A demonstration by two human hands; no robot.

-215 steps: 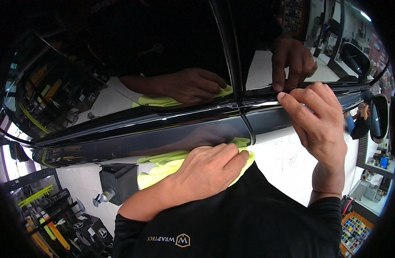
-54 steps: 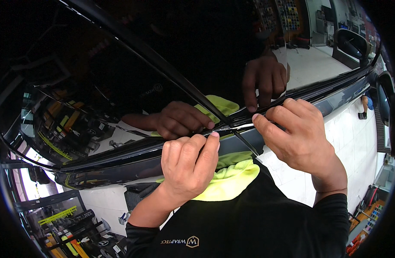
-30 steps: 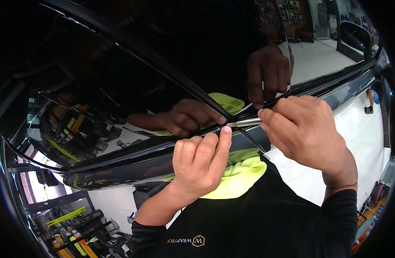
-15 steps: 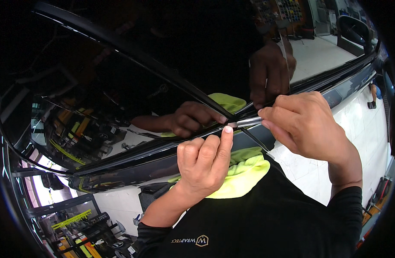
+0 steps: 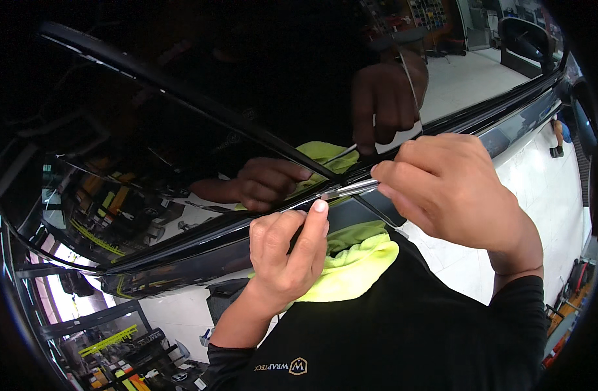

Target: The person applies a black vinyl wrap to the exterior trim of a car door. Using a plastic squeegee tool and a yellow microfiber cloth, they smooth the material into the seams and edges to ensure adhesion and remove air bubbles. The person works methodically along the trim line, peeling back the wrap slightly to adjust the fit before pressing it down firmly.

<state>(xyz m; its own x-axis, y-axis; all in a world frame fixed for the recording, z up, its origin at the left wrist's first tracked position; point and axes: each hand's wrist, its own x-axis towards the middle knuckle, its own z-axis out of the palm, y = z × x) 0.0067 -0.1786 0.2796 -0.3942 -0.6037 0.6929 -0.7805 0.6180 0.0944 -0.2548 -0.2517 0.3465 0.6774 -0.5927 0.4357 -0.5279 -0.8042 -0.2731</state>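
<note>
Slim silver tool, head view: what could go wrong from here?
Finger injury: the silver tool in the right hand has its tip right by a fingertip of the left hand; if it is sharp, a slip might nick skin.
Scratches: the tip is at the glossy black trim, close to the dark window, so a skid could mark either.

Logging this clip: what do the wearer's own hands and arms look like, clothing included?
The left hand and right hand are bare, with no gloves; no ring or watch shows. The forearms are uncovered up to the black sleeves. The matching black top has a small hexagonal emblem with lettering beside it.
</note>
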